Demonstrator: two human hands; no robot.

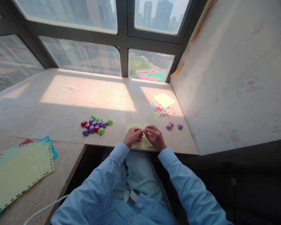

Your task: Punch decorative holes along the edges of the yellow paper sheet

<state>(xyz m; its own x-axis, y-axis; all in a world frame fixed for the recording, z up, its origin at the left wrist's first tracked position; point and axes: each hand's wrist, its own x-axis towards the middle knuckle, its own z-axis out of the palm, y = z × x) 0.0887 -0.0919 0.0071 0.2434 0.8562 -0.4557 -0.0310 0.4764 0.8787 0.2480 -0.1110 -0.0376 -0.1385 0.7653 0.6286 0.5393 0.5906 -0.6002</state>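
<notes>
Both hands meet above a pale yellow sheet of paper (142, 143) at the front edge of the wooden ledge. The fingers of my left hand (134, 136) are curled into a pinch, touching the fingertips of my right hand (155, 137). My right hand is pinched too. Whatever lies between the fingertips is too small to make out. Left of the hands sits a cluster of small craft punches (91, 128) in purple, red and green. To the right are a few more punches (170, 126), with a purple one (180, 126) standing apart.
Small red, blue and yellow paper bits (159, 111) lie scattered beyond my right hand, near a yellow square sheet (164, 100). Coloured sheets with punched edges (25, 168) are stacked on the lower left surface. A wallpapered wall (229, 78) bounds the right side; windows stand behind.
</notes>
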